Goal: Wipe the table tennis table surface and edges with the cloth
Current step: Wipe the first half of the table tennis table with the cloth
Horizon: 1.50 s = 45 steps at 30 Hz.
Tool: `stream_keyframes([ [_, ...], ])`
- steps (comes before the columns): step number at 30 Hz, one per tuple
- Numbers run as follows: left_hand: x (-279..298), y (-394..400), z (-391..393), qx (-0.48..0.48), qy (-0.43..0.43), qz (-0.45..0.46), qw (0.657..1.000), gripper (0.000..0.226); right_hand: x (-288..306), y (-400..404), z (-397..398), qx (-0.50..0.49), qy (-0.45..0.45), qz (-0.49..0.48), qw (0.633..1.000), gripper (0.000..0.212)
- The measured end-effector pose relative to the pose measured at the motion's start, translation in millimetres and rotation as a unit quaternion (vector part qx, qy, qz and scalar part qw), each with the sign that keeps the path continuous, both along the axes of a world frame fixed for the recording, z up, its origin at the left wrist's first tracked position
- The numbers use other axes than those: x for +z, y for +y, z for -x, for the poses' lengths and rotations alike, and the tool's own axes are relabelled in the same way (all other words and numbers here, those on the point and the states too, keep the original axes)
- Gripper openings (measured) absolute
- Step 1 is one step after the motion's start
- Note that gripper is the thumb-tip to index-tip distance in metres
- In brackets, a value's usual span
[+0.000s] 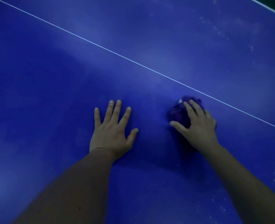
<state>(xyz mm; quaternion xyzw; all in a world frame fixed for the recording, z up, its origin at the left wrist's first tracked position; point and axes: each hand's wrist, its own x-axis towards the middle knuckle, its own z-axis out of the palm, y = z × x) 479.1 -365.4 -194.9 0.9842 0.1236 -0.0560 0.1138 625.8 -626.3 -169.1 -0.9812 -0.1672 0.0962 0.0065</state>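
**netcam_op:** Since the headcam is pointed pretty much straight down, all I'm getting is blue table tennis table [52, 94] with the thin white centre line [117, 54] cutting diagonally from far left to near right. The left hand [111, 131] is planted flat on the surface, fingers straight and spread, holding nothing.

**spinserve:** And the cloth?

**netcam_op:** The purple cloth [180, 113] is bunched up under the right hand [198, 126], sitting on the table just on the near side of that line. Fingers are curled over the top of the wad with the thumb hooked round its left side, so it's properly gripped and pressed down. The two hands are apart, with bare blue between them.

**spinserve:** Table look dirty?

**netcam_op:** There are pale specks [217, 29] scattered over the far right, and more near the right forearm. A bit of white edge stripe [266, 4] shows in the far right corner. Lighting's dim.
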Motion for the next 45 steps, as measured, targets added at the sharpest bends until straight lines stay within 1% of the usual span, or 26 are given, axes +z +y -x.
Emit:
stream_keyframes([
  [1, 0.1, 0.1, 0.1, 0.000, 0.001, 0.001, 1.000, 0.078, -1.6, -5.0, 0.4, -0.018, 0.010, 0.009, 1.000, 0.099],
  [2, 0.3, 0.0, 0.0, -0.001, 0.001, 0.002, 1.000, 0.078, -2.5, -5.1, -0.1, -0.029, 0.016, 0.011, 0.999, 0.097],
  [3, 0.5, 0.0, 0.1, -0.001, 0.000, 0.002, 1.000, 0.078, -3.1, -2.2, -1.1, -0.033, 0.008, 0.004, 0.999, 0.090],
  [5, 1.4, -0.5, 0.4, -0.001, 0.001, 0.001, 1.000, 0.078, -3.5, 3.4, -8.2, -0.045, -0.037, -0.033, 0.998, 0.072],
  [7, 1.1, -1.0, 0.6, 0.001, 0.002, 0.001, 1.000, 0.078, -0.4, 11.6, -25.2, -0.083, -0.063, -0.072, 0.992, 0.056],
  [10, 1.0, -1.7, 0.5, -0.001, 0.005, 0.001, 1.000, 0.078, 3.6, 28.0, -47.1, -0.153, -0.052, -0.097, 0.982, 0.051],
  [12, 0.7, -1.8, 0.1, 0.000, 0.001, 0.000, 1.000, 0.078, 4.4, 39.2, -39.9, -0.124, -0.053, -0.089, 0.987, 0.050],
  [14, 0.3, -1.3, 0.0, -0.001, -0.003, 0.001, 1.000, 0.078, 4.2, 35.2, -13.3, -0.038, -0.027, -0.080, 0.996, 0.052],
  [16, -0.2, -0.5, 0.1, -0.001, -0.003, 0.000, 1.000, 0.079, 3.5, 15.2, 17.4, 0.036, 0.017, -0.065, 0.997, 0.059],
  [17, -0.2, -0.2, 0.2, -0.001, -0.001, -0.001, 1.000, 0.079, 4.6, 2.7, 27.3, 0.046, 0.028, -0.060, 0.997, 0.065],
  [20, -1.2, -0.8, 0.0, -0.003, 0.002, -0.005, 1.000, 0.079, 7.5, -18.3, 23.5, 0.002, 0.029, -0.070, 0.997, 0.076],
  [24, -1.7, -1.8, -0.2, -0.006, 0.000, -0.006, 1.000, 0.079, 2.7, 3.5, 12.2, -0.012, 0.040, -0.027, 0.999, 0.090],
  [25, -1.7, -1.5, -0.2, -0.007, 0.001, -0.007, 1.000, 0.080, 1.0, 11.1, 15.8, -0.008, 0.037, -0.019, 0.999, 0.089],
  [27, -1.5, -0.4, 0.4, -0.010, 0.001, -0.008, 1.000, 0.080, -1.3, 18.0, 33.1, 0.014, 0.021, -0.026, 0.999, 0.076],
  [29, -0.9, 0.3, 1.0, -0.017, 0.002, -0.007, 1.000, 0.079, 0.2, 12.5, 58.4, 0.062, 0.007, -0.047, 0.997, 0.067],
  [32, 0.8, 1.1, 2.9, -0.034, -0.006, 0.002, 0.999, 0.078, 6.1, -4.5, 79.8, 0.134, 0.020, -0.054, 0.989, 0.065],
  [33, 1.9, 1.2, 3.5, -0.039, -0.012, 0.009, 0.999, 0.078, 7.5, -5.2, 77.8, 0.129, 0.022, -0.055, 0.990, 0.065],
  [34, 2.9, 1.8, 4.3, -0.046, -0.018, 0.015, 0.999, 0.077, 7.5, -1.1, 74.6, 0.098, 0.026, -0.061, 0.993, 0.064],
  [36, 3.8, 3.1, 6.1, -0.060, -0.025, 0.028, 0.997, 0.077, 3.4, 18.2, 75.3, 0.006, 0.032, -0.084, 0.996, 0.063],
  [37, 4.4, 3.8, 7.7, -0.064, -0.028, 0.037, 0.997, 0.076, 2.5, 28.3, 82.8, -0.019, 0.032, -0.091, 0.995, 0.062],
  [38, 5.5, 4.4, 8.6, -0.067, -0.029, 0.049, 0.996, 0.075, 1.7, 33.9, 94.5, -0.014, 0.023, -0.093, 0.995, 0.061],
  [40, 9.0, 6.8, 8.5, -0.069, -0.019, 0.077, 0.994, 0.074, 1.1, 27.6, 124.9, 0.077, 0.010, -0.099, 0.992, 0.057],
  [42, 14.4, 10.9, 10.8, -0.080, 0.000, 0.103, 0.991, 0.075, 2.8, 4.5, 147.1, 0.181, 0.011, -0.093, 0.979, 0.054],
  [43, 17.6, 12.3, 15.4, -0.090, 0.006, 0.113, 0.990, 0.075, 3.2, -6.4, 149.2, 0.205, 0.020, -0.085, 0.975, 0.054],
  [44, 20.7, 13.0, 22.9, -0.099, 0.008, 0.117, 0.988, 0.075, 3.6, -13.4, 145.9, 0.198, 0.026, -0.079, 0.977, 0.055],
  [45, 23.5, 12.2, 33.6, -0.106, 0.007, 0.114, 0.988, 0.074, 3.8, -15.0, 139.2, 0.162, 0.029, -0.079, 0.983, 0.056],
])
